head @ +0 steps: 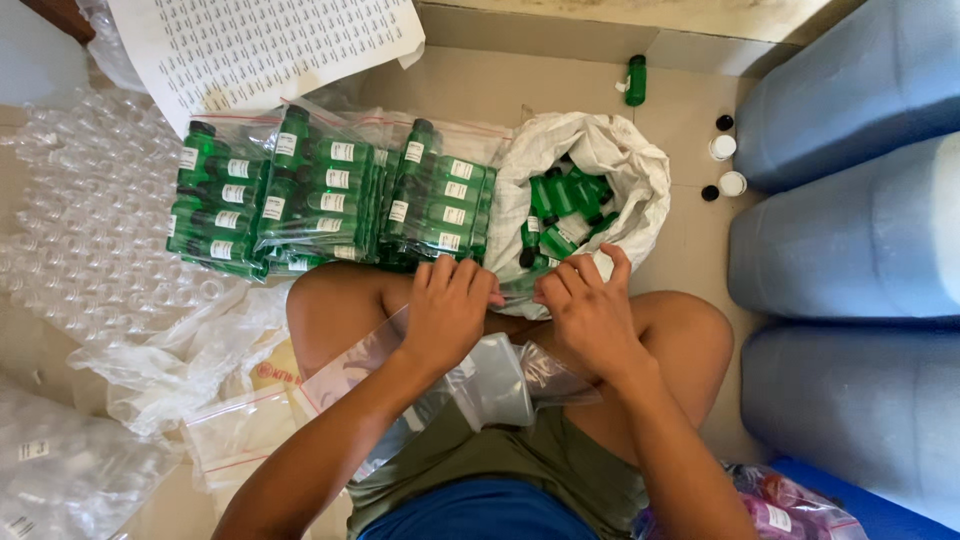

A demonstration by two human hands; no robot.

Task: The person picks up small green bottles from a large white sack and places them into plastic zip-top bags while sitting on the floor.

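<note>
I sit cross-legged on the floor. My left hand (pixel 447 310) and my right hand (pixel 588 307) are close together above my knees, fingers curled around a clear plastic bag (pixel 490 380) that lies across my lap; small green bottles seem to sit at its mouth, mostly hidden by my fingers. Just beyond my hands stands a white woven sack (pixel 610 160), open at the top and holding several loose green bottles (pixel 560 205). To its left lie three clear bags packed with green labelled bottles (pixel 330 195).
Large blue jerrycans (pixel 850 230) line the right side. Several clear empty bottles (pixel 90 220) cover the floor at left. A printed label sheet (pixel 260 45) lies at the top. One green bottle (pixel 636 80) and small caps (pixel 722 148) sit near the wall. Empty zip bags (pixel 240 420) lie lower left.
</note>
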